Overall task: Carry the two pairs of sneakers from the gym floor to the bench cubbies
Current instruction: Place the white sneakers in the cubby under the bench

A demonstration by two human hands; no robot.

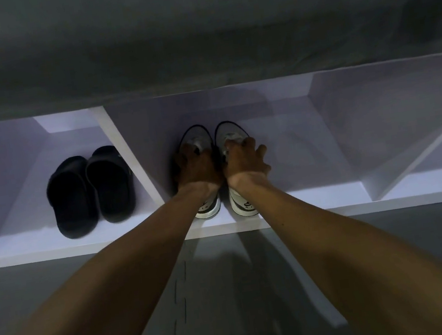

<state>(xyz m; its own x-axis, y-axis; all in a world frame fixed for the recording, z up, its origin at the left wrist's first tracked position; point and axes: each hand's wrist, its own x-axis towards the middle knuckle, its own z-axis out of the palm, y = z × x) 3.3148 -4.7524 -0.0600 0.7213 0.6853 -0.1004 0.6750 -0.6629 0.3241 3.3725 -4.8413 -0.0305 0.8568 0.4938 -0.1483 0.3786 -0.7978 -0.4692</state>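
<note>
Both arms reach into the middle compartment of the white bench cubby unit [251, 224]. My left hand [197, 168] is curled over the collar of the left grey-and-white low-top sneaker [198, 139]; my right hand [244, 161] grips the collar of its mate, the right grey-and-white sneaker [244, 207]. Both shoes sit on the cubby floor, toes inward, heels at the front lip, side by side and almost touching.

A pair of black rubber slides [91, 189] occupies the compartment to the left. The right-hand compartment looks bare.

Judgement: this is the set-down of one pair. To do it well I would nudge both heels further in until they clear the lip, keep the toes parallel, then let go of both together, lifting straight up so the collars don't snag. The second pair is out of view.
</note>
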